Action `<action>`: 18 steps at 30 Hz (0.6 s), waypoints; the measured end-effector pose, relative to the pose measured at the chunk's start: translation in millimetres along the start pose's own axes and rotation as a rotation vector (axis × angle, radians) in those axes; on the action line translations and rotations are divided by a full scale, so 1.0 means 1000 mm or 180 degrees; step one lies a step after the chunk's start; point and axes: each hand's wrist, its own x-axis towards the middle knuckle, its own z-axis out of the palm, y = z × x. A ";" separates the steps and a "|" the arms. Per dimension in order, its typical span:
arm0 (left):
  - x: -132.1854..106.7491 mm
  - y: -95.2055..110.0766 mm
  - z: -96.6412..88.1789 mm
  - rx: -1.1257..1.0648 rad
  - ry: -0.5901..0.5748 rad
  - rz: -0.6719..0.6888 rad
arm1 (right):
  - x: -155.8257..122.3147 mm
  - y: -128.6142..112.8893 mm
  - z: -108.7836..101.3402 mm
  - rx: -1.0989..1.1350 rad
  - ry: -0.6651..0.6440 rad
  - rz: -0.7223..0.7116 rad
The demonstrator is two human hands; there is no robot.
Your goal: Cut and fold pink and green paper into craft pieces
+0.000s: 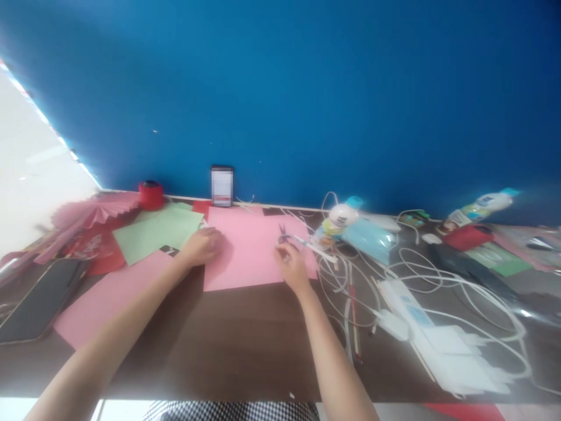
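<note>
A pink sheet of paper [249, 251] lies flat on the dark table in front of me. My left hand [204, 247] is at the sheet's left edge with its fingers curled, and whatever is under them is hidden. Over the right part of the sheet, my right hand [291, 266] has its thumb and fingers closed around the handles of small scissors [283, 231]. Their dark blades point away from me and look slightly apart. A green sheet [162, 228] and a second pink sheet [114, 292] lie left of my left hand.
A phone [222, 187] leans against the blue wall. Left are a red round object [151, 196], a pleated pink paper [96, 210] and a dark tablet-like slab [41, 301]. On the right, white cables surround a power strip [438, 345]; a glue bottle [342, 216] lies behind them.
</note>
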 end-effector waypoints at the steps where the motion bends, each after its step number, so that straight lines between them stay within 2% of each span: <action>1: -0.011 -0.005 -0.004 -0.0041 -0.0120 0.0070 | 0.002 -0.004 0.001 0.0095 -0.0256 0.0033; 5: -0.036 -0.012 -0.006 -0.0045 -0.0243 -0.0009 | 0.010 -0.033 0.011 0.0322 -0.1557 0.0171; 9: -0.036 -0.009 -0.001 -0.0055 -0.0189 0.0298 | 0.024 -0.068 0.026 0.0297 -0.2825 0.0370; 11: -0.035 -0.009 0.000 -0.0097 -0.0190 0.0385 | 0.030 -0.081 0.037 0.0245 -0.3317 0.0521; 14: -0.036 -0.010 0.000 -0.0115 -0.0269 0.0393 | 0.035 -0.094 0.052 0.0209 -0.3739 0.0655; 18: -0.036 -0.008 -0.001 -0.0018 -0.0371 0.0350 | 0.033 -0.097 0.064 0.0348 -0.3942 0.0916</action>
